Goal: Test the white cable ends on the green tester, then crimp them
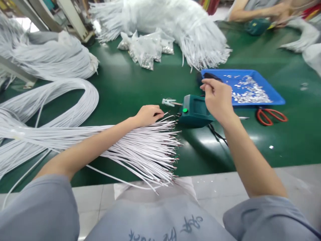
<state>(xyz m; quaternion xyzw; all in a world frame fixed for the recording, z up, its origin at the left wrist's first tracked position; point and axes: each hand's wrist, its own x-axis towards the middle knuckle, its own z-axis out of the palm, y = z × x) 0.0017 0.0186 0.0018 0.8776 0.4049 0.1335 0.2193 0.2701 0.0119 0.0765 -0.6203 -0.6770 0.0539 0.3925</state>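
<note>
My left hand (148, 115) rests on a fanned bundle of thin white wires (140, 147), its fingers pinched on the end of one wire near the small green machine (194, 110). My right hand (217, 97) is raised above that machine, thumb and fingers pinched together on something too small to make out. Just beyond it lies a blue tray (273, 92) of small silver metal terminals. A white clip-like piece (168, 101) lies left of the machine.
Red-handled scissors (271, 115) lie right of the machine. Big coils of white wire (50, 100) fill the left side, another pile (175, 26) lies at the back with bags of metal parts (146, 48). Another person's arm (253, 11) works at the far right.
</note>
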